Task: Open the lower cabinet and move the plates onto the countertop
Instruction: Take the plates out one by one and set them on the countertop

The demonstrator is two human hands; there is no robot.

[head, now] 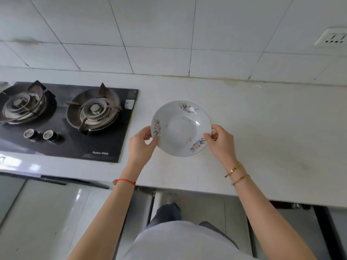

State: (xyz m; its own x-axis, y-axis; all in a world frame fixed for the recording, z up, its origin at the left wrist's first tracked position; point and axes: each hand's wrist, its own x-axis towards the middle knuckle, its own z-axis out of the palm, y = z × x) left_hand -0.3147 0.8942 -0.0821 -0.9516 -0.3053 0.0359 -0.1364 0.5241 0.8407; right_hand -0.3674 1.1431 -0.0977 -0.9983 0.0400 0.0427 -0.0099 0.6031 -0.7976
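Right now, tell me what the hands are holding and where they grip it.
Both hold one floral-patterned plate by its rim: the left hand pinches the left edge, the right hand the right edge, over the countertop.

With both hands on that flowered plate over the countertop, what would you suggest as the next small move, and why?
Probably lower the plate straight down onto the countertop and let go. The left hand and right hand pinch its opposite rims, the surface beneath it looks bare, and the gas hob sits off to the left. Whether the plate already touches the surface is unclear.
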